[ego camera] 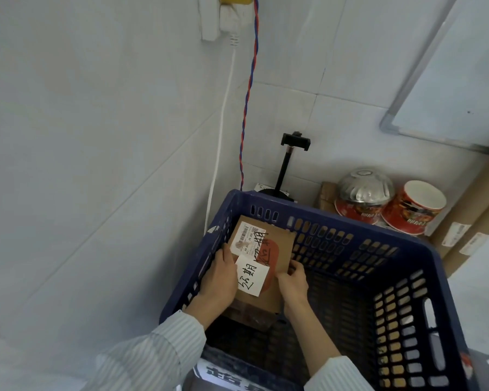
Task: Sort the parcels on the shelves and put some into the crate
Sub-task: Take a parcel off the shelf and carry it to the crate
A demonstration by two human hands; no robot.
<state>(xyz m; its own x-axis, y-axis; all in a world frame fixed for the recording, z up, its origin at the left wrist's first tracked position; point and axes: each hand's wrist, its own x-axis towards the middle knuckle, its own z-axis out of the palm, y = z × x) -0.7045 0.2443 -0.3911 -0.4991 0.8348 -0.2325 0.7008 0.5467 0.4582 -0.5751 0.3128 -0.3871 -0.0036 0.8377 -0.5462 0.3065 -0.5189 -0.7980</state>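
Gripping a cardboard parcel (281, 249) inside the blue crate (350, 221), left hand (219, 277) and right hand (292, 280) flank its handwritten white slip (251, 275) and barcode label (247, 238).

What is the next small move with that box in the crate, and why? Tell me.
Probably lower the cardboard parcel the last bit and let go. Both the left hand and the right hand grip its edges, and it is already inside the blue crate, by the far left corner.
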